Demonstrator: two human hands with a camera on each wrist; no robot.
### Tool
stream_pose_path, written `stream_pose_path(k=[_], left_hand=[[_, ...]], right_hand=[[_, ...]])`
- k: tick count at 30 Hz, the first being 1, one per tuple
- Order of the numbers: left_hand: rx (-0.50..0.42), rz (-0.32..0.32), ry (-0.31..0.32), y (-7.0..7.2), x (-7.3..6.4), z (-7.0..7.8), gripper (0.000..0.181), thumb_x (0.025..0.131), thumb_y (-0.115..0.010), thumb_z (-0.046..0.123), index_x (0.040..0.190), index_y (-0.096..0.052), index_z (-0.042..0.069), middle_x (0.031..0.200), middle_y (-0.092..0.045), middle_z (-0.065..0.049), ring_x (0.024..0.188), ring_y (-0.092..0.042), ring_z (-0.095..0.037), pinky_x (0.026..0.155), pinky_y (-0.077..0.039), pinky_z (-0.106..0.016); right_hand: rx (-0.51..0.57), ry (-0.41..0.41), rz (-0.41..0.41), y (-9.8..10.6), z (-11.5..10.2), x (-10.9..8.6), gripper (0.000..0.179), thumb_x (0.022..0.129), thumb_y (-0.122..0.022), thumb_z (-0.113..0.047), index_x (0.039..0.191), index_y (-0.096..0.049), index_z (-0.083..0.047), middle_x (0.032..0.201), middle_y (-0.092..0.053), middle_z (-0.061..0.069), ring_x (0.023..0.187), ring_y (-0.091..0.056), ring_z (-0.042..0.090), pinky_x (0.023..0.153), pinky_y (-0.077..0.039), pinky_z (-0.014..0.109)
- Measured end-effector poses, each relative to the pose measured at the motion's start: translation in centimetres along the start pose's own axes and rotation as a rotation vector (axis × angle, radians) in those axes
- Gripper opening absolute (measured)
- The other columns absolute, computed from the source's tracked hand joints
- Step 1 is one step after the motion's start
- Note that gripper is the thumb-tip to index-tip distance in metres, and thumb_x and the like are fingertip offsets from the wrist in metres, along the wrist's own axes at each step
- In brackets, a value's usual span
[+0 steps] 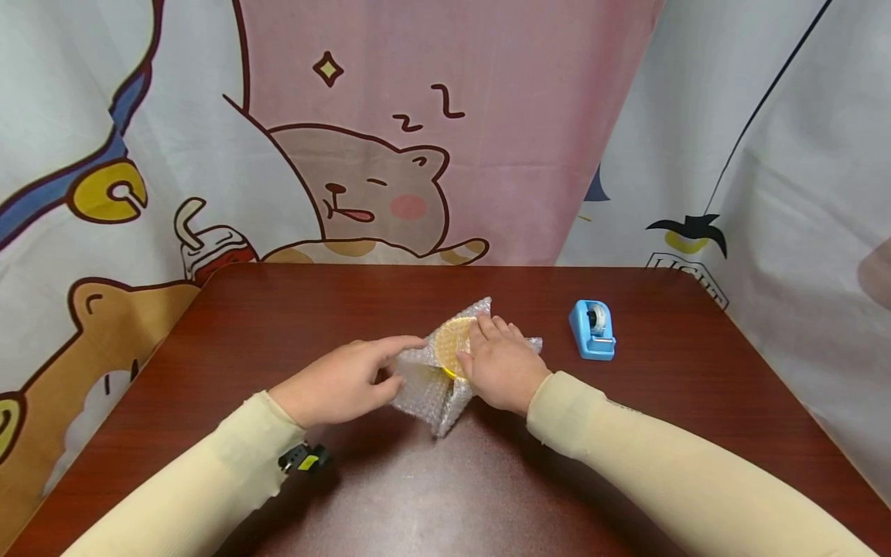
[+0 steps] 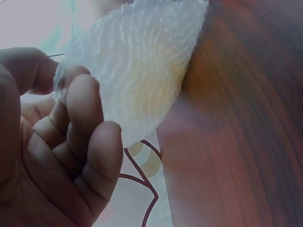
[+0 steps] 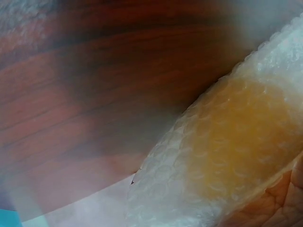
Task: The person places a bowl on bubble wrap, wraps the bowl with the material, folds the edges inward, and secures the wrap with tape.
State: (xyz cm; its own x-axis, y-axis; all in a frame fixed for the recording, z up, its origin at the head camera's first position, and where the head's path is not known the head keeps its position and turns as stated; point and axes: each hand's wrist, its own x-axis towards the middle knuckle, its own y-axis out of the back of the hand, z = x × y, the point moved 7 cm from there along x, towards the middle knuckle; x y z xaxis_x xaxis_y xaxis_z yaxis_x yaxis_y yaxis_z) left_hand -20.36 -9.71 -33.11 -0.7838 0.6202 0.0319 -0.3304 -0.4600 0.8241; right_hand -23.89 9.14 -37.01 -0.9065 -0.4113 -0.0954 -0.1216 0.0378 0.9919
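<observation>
On the table lies a sheet of bubble wrap (image 1: pixel 421 394), folded over a round yellow object (image 1: pixel 451 348). A bright yellow rim shows at the fold; the object's kind is hidden by the wrap. My left hand (image 1: pixel 341 383) pinches the wrap's left edge, thumb on top, while its index finger stretches over the wrap toward the yellow object. The left wrist view shows curled fingers (image 2: pixel 85 101) at the wrap's edge. Flat on the right part of the wrap rests my right hand (image 1: pixel 504 363), fingers straight. Its palm (image 3: pixel 279 203) lies along the wrap in the right wrist view.
A light blue tape dispenser (image 1: pixel 593 331) with a roll of tape stands to the right of the wrap on the dark brown table (image 1: pixel 292 309). Behind the table hangs a cartoon-printed curtain (image 1: pixel 501 155). A small black device (image 1: pixel 304 458) sits at the left wrist.
</observation>
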Motion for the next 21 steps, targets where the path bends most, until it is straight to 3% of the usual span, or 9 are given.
stream_pose_path(k=[3,9,21], left_hand=[[-0.010,0.029,-0.012,0.2,0.1,0.2,0.046,0.101,-0.061,0.014,0.147,-0.060,0.017,0.077,-0.064,0.011,0.058,-0.050,-0.001,0.057,-0.048,-0.024],[0.002,0.089,-0.048,0.5,0.4,0.9,0.028,0.102,-0.062,0.013,0.127,-0.073,0.019,0.108,-0.076,0.009,0.077,-0.061,-0.003,0.072,-0.053,-0.026],[-0.021,0.143,-0.076,0.7,1.0,2.1,0.021,0.103,-0.065,0.011,0.120,-0.076,0.014,0.114,-0.078,0.004,0.090,-0.067,-0.004,0.083,-0.058,-0.032]], right_hand=[[0.001,-0.004,-0.006,0.0,0.0,0.0,0.073,0.111,-0.040,-0.046,0.158,-0.036,0.009,0.170,-0.030,0.027,0.157,-0.030,0.046,0.128,-0.027,0.059],[0.003,-0.001,-0.005,0.1,0.0,0.0,0.073,0.111,-0.040,-0.046,0.158,-0.037,0.009,0.169,-0.031,0.027,0.157,-0.031,0.046,0.128,-0.027,0.059],[-0.013,0.010,0.006,0.2,-0.1,0.0,0.072,0.112,-0.040,-0.045,0.157,-0.038,0.011,0.168,-0.032,0.028,0.156,-0.034,0.046,0.127,-0.029,0.059]])
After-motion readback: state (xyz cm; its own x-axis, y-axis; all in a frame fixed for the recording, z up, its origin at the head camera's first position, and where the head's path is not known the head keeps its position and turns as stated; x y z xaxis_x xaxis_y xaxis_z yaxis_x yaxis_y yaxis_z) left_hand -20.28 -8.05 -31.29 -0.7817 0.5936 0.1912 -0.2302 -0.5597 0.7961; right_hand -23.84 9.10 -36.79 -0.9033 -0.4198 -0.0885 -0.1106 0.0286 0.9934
